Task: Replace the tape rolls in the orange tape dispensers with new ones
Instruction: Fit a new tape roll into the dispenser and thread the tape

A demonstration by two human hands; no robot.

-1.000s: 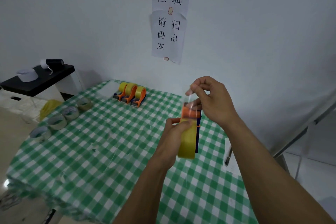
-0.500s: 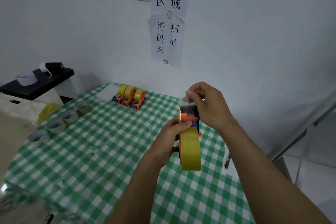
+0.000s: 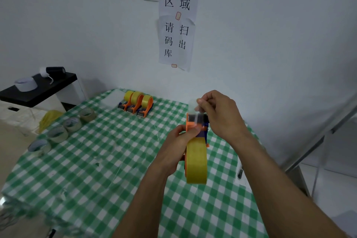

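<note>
**A:** Where is the tape dispenser (image 3: 191, 124)?

**B:** It is held in the air above the tabletop (image 3: 96, 160), right of the middle. It stands on end with the orange head up. A full yellow roll (image 3: 197, 162) sits in its lower part, edge-on to the camera.

**A:** Who has it?

**B:** The left hand (image 3: 173, 148). Its grip is closed round the orange body from the left side, with the thumb lying across the front just above the roll.

**A:** And the right hand (image 3: 222, 116)?

**B:** It is right above the head of the dispenser. Its grip is a pinch: thumb and fingertips hold the loose tape end (image 3: 193, 105), a clear strip that runs up from the head to the fingers. The strip is blurred, so I cannot tell exactly where it leaves the dispenser.

**A:** What else is on the tabletop?

**B:** It has a green and white checked cloth. Three more dispensers (image 3: 136, 102), orange with yellow rolls, stand side by side at the far edge near the wall, well apart from the hands. Four loose rolls (image 3: 58, 133) lie flat in a row along the left edge. They look pale and thin.

**A:** And around it?

**B:** Paper signs (image 3: 177, 19) with printed characters hang on the white wall behind. A black shelf (image 3: 38, 90) stands off to the left, beyond the cloth.
</note>
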